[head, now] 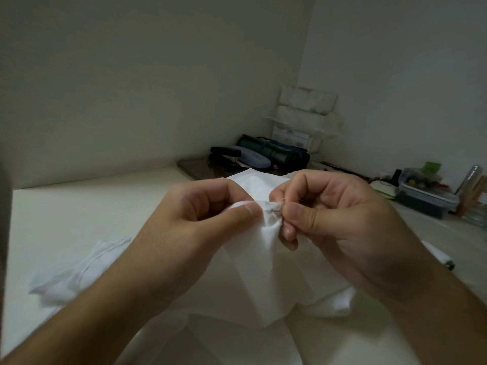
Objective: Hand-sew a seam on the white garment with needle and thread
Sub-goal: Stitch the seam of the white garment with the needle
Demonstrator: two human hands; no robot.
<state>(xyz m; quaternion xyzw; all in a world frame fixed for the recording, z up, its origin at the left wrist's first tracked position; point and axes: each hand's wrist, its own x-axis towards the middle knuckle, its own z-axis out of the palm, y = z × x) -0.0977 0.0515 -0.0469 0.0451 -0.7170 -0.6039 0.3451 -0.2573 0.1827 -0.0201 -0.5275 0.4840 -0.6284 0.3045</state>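
Head view: white garment (266,259) fold pinched between left hand (200,222) fingers and right hand (340,219) fingers.

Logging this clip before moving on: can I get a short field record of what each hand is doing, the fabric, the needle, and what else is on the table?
left hand: left hand pinches a fold of the white cloth garment
right hand: right hand pinches at the fold's edge, next to the left thumb
needle: thin metal needle faintly visible at the fold; thread too fine to trace
garment position: held up above the pale table
background: clear plastic storage box, dark rolled pouch, loose white fabric piece
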